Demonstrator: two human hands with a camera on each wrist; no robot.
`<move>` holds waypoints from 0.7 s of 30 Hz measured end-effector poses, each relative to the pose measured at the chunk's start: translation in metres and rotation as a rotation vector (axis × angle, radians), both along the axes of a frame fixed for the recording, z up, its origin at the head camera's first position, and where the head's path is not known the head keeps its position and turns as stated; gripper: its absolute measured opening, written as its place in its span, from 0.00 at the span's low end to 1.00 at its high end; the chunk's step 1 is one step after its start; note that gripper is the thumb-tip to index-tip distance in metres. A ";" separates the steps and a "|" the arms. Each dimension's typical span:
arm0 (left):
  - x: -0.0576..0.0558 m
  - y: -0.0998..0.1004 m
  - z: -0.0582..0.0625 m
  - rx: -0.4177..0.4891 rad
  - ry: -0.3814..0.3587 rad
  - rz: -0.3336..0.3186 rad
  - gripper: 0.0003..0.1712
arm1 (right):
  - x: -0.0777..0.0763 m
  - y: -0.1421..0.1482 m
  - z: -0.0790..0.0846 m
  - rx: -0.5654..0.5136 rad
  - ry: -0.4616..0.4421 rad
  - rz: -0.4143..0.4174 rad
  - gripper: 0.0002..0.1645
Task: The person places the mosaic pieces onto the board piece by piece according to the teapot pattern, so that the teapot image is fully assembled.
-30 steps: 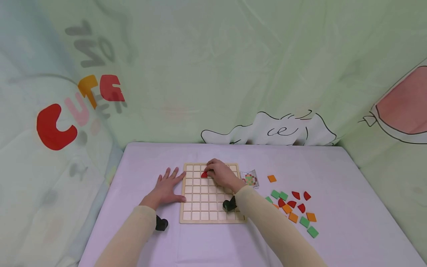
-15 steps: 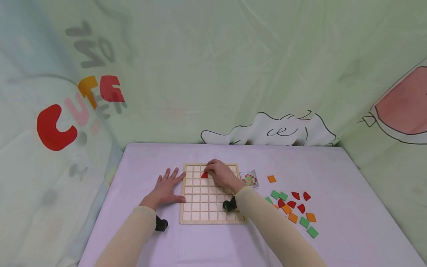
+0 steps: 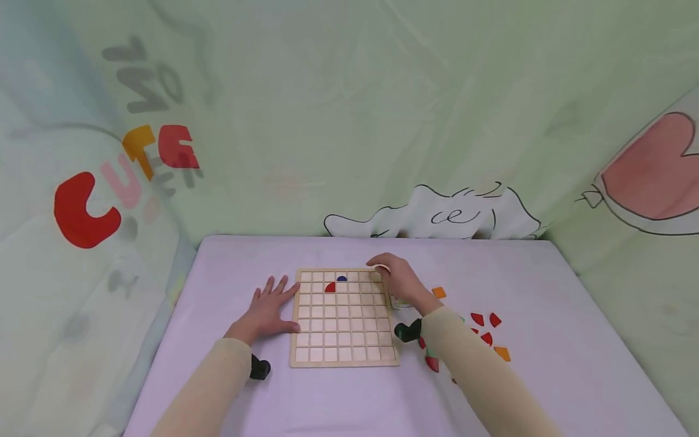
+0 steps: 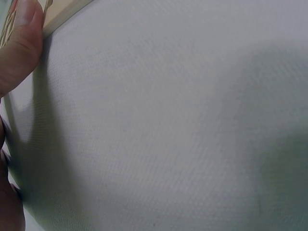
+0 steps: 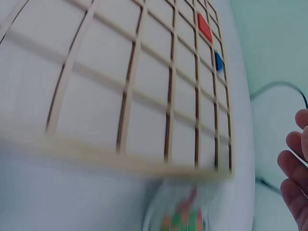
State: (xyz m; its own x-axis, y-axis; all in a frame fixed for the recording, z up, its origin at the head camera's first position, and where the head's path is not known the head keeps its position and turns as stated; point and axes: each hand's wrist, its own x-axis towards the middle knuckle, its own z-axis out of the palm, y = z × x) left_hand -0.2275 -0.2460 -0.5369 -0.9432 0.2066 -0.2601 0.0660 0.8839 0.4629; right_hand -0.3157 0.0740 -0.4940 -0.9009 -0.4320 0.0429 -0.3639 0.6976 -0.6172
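Note:
A light wooden grid board [image 3: 345,323] lies flat on the table. In its upper rows sit a red quarter-circle tile [image 3: 330,287] and a blue half-round tile [image 3: 341,278]; both show in the right wrist view too. My left hand [image 3: 267,308] is spread flat, thumb and fingertips touching the board's left edge. Over the board's upper right corner hovers my right hand [image 3: 403,280], fingers loosely bent. In the right wrist view its fingers [image 5: 294,168] show nothing held between them.
Red tiles [image 3: 477,318], orange tiles [image 3: 502,353] and some green ones lie scattered at the right, partly hidden by my right sleeve [image 3: 480,370]. A small pattern card [image 5: 185,219] lies beside the board, mostly covered by my right hand in the head view.
My right hand has moved right, away from the red tile, uncovering the blue tile on the board. My left hand keeps its place at the board's edge. The head view has shifted slightly.

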 end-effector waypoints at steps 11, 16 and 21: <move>0.001 0.002 0.002 -0.024 -0.001 -0.010 0.61 | 0.004 0.107 0.007 -0.028 -0.023 -0.156 0.19; 0.001 0.001 0.000 -0.012 -0.003 -0.008 0.61 | 0.006 0.137 0.005 -0.013 -0.042 -0.207 0.20; 0.001 0.003 0.000 -0.014 -0.009 -0.002 0.61 | 0.010 0.152 -0.005 0.003 -0.119 -0.256 0.21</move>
State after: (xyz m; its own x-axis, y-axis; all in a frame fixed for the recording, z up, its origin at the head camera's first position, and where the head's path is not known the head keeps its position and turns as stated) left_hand -0.2266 -0.2434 -0.5373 -0.9406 0.2044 -0.2712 0.0633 0.8901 0.4514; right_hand -0.3061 0.2263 -0.4990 -0.9792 -0.1899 -0.0709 -0.1007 0.7592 -0.6430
